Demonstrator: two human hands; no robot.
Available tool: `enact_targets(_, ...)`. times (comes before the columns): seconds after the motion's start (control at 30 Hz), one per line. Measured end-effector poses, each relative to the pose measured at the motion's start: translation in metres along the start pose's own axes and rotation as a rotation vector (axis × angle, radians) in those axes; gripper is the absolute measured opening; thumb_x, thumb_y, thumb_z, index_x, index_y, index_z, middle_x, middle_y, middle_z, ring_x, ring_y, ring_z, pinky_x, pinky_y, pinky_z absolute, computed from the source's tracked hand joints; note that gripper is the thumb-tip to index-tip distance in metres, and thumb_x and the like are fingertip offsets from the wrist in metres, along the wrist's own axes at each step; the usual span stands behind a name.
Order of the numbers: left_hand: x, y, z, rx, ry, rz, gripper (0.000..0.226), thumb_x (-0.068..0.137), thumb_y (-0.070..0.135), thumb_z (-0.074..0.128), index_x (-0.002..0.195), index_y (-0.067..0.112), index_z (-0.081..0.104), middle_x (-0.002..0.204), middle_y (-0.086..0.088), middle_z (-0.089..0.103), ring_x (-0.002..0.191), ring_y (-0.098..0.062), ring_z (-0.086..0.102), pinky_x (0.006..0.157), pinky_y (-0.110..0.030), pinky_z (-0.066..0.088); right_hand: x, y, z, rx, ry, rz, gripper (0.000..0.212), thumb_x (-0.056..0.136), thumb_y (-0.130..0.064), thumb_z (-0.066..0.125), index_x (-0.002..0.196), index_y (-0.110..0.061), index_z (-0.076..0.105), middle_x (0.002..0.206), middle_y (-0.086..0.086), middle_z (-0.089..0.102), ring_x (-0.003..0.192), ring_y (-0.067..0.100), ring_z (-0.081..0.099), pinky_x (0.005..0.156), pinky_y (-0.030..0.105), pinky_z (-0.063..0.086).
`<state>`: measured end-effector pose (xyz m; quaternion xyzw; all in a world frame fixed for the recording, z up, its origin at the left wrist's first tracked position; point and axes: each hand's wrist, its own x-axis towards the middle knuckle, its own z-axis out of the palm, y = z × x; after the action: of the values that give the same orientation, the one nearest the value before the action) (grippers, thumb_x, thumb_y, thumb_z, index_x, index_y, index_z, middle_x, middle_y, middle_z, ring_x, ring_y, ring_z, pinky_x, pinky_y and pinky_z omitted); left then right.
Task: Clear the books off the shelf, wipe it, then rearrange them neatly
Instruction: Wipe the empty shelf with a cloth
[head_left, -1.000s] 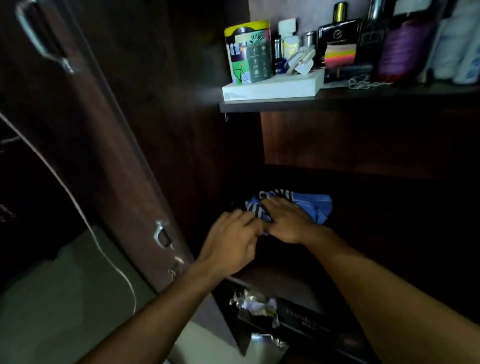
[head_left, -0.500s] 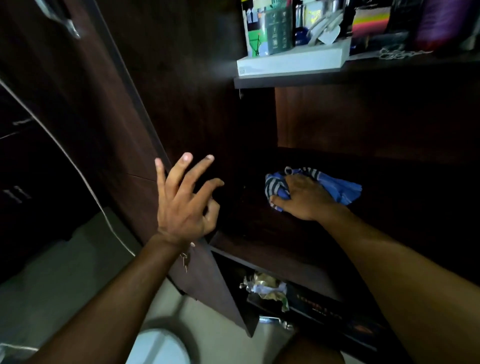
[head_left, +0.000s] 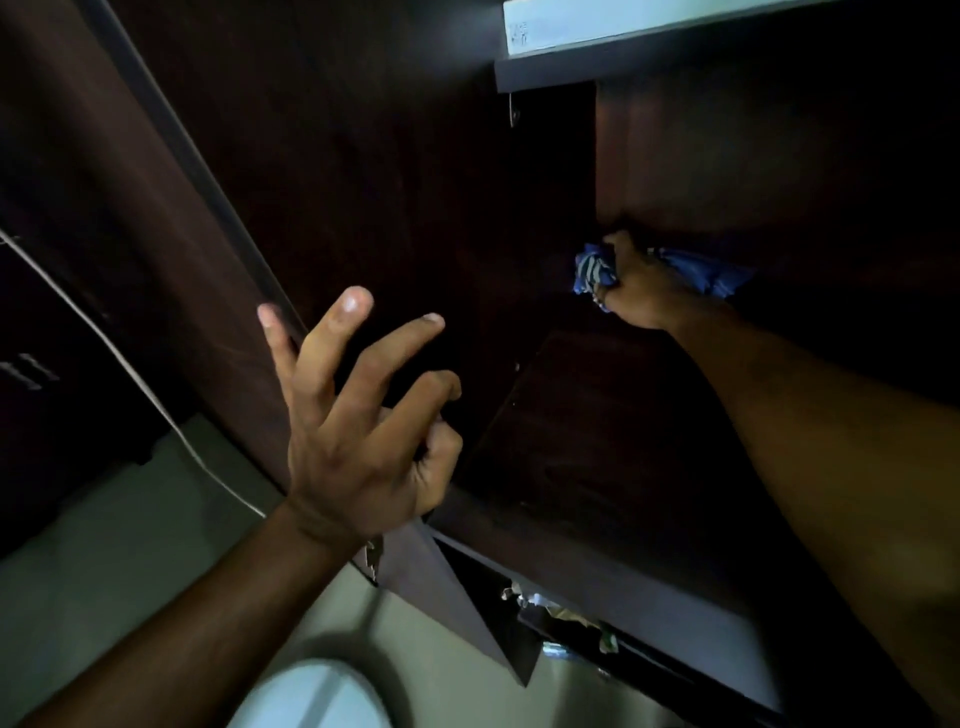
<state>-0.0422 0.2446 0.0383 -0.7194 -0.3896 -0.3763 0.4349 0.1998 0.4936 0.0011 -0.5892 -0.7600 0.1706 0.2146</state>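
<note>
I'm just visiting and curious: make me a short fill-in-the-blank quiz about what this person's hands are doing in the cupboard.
1. The right hand grips a blue striped ____ at the back of the dark wooden shelf.
2. The left hand holds ____, its fingers spread in the air.
3. The shelf being wiped has no ____ on it.
4. The cupboard door stands ____.

Missing words: cloth; nothing; books; open

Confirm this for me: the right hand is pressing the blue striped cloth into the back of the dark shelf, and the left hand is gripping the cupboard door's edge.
Not quite. The left hand grips nothing: the head view shows it raised in front of the cupboard door with fingers spread and loosely bent. The rest stands: the right hand holds the blue striped cloth deep on the dark shelf.
</note>
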Motion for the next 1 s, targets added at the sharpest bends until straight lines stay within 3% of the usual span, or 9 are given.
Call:
enact_targets(0.17,-0.002,0.0,0.0,-0.003,-0.002,0.0,0.023,0.087,0.02,0.052,0.079,0.012,0.073,0.125,-0.003,0.061,0.155,-0.017,0.012,0.121,-0.063,0.002,-0.042,-0.029,0.004,-0.032,-0.074,-0.004,0.054,0.097,-0.037,0.058,0.142,-0.015,0.041,0.146,0.016,0.051,0.132,0.035,0.05,0.108,0.037,0.037)
enact_targets(0.33,-0.001,0.0,-0.001,-0.01,-0.012,-0.024,0.023,0.085,0.019,0.054,0.082,0.012,0.076,0.119,-0.01,0.071,0.152,-0.023,0.021,0.121,-0.064,0.004,-0.153,-0.074,0.018,-0.016,-0.12,-0.196,0.046,0.093,-0.041,0.063,0.131,-0.018,0.048,0.136,0.009,0.058,0.125,0.029,0.056,0.096,0.031,0.04)
enact_targets(0.47,0.0,0.0,-0.006,-0.012,-0.062,-0.02,0.02,0.083,0.016,0.056,0.089,0.011,0.075,0.121,-0.011,0.07,0.144,-0.031,0.029,0.122,-0.063,0.002,-0.232,-0.107,0.035,-0.022,-0.168,-0.382,0.038,0.095,-0.042,0.06,0.121,-0.017,0.048,0.123,0.006,0.059,0.114,0.027,0.056,0.093,0.035,0.04)
enact_targets(0.63,0.002,0.006,-0.019,-0.03,-0.174,-0.044,0.03,0.077,0.007,0.069,0.105,0.016,0.066,0.139,-0.009,0.056,0.144,-0.03,0.032,0.123,-0.06,0.003,-0.274,-0.12,0.043,-0.015,-0.172,-0.503,0.048,0.098,-0.037,0.059,0.135,-0.011,0.045,0.132,0.007,0.057,0.121,0.026,0.052,0.098,0.034,0.035)
enact_targets(0.73,0.016,-0.003,-0.037,-0.114,-0.045,-0.121,0.039,0.083,0.01,0.07,0.119,0.019,0.057,0.152,-0.008,0.036,0.145,-0.028,0.033,0.121,-0.053,0.02,-0.28,-0.115,0.044,0.09,-0.216,-0.438,0.052,0.1,-0.032,0.058,0.146,-0.018,0.037,0.139,0.004,0.055,0.125,0.022,0.052,0.098,0.031,0.038)
enact_targets(0.8,0.041,-0.016,-0.045,-0.2,0.131,-0.278,0.051,0.089,0.013,0.066,0.137,0.008,0.05,0.158,-0.02,0.027,0.149,-0.034,0.027,0.12,-0.053,0.026,-0.268,-0.117,0.04,0.283,-0.158,-0.322,0.045,0.102,-0.028,0.056,0.143,-0.021,0.038,0.132,0.001,0.058,0.117,0.019,0.058,0.091,0.026,0.042)
enact_targets(0.9,0.074,-0.019,-0.039,-0.297,0.131,-0.55,0.069,0.102,0.023,0.047,0.156,-0.007,0.018,0.165,-0.028,0.011,0.157,-0.035,0.007,0.127,-0.048,0.008,-0.222,-0.139,0.029,0.848,0.036,0.078,0.027,0.105,-0.03,0.051,0.132,-0.029,0.047,0.113,-0.006,0.059,0.094,0.009,0.059,0.078,0.021,0.046)
enact_targets(0.97,0.072,-0.015,-0.032,-0.322,0.118,-0.598,0.071,0.103,0.03,0.037,0.158,-0.004,0.009,0.168,-0.023,0.005,0.158,-0.027,-0.001,0.127,-0.046,0.002,-0.19,-0.163,0.038,1.202,0.155,0.278,0.034,0.104,-0.038,0.052,0.137,-0.033,0.046,0.131,-0.002,0.058,0.114,0.015,0.058,0.101,0.032,0.047)
enact_targets(1.0,0.071,-0.016,-0.028,-0.328,0.121,-0.578,0.071,0.103,0.031,0.036,0.159,-0.003,0.008,0.168,-0.023,0.005,0.157,-0.025,-0.001,0.127,-0.046,0.002,-0.176,-0.18,0.046,1.259,0.24,0.301,0.047,0.103,-0.04,0.052,0.147,-0.032,0.039,0.147,-0.002,0.05,0.131,0.017,0.05,0.115,0.035,0.038)
